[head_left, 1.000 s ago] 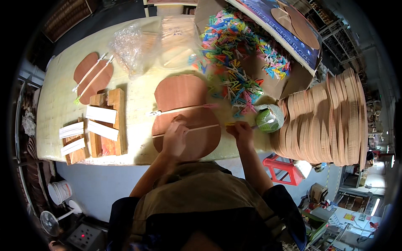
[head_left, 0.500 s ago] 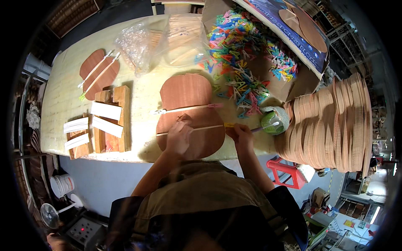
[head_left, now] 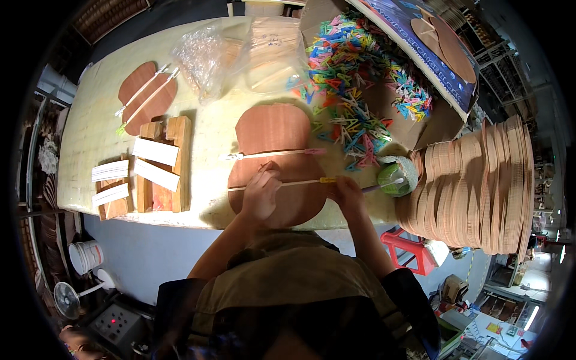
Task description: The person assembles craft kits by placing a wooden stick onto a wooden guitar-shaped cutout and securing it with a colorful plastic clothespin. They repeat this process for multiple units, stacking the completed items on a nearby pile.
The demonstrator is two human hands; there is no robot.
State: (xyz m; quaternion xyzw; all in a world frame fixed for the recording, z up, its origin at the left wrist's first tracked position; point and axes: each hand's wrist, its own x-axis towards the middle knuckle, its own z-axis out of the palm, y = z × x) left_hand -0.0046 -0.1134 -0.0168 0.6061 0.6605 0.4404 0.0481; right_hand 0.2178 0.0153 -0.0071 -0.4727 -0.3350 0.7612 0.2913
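- On the pale table (head_left: pixel 99 120), as seen from the head view, a brown wood board (head_left: pixel 270 129) shaped like a guitar is laid flat, right in front of the person.
- Across its waist a thin pale stick (head_left: pixel 273 153) is laid, with a white clip (head_left: pixel 235 156) set at the left end and a pink clip (head_left: pixel 315 152) at the right.
- Lower down, another thin stick (head_left: pixel 300 182) is placed across the wide part.
- At that stick's right end, a yellow clip (head_left: pixel 327 180) is pinched by the right hand (head_left: pixel 346 193), at the board's edge.
- Over the middle of the lower stick, the left hand (head_left: pixel 261 193) is rested on the board, fingers curled; whether anything is held in it cannot be told.
- Beyond the right hand, a green cup (head_left: pixel 393 179) is seen, near a big stack of brown boards (head_left: pixel 474 186).
- Farther back, many bright clips (head_left: pixel 360 141) are heaped, spilled from a cardboard box (head_left: pixel 420 131).
- To the left, white strips (head_left: pixel 156 150) are propped on wood blocks (head_left: pixel 180 129).
- Behind those, a smaller-looking brown board (head_left: pixel 133 81) is crossed by two clipped sticks.
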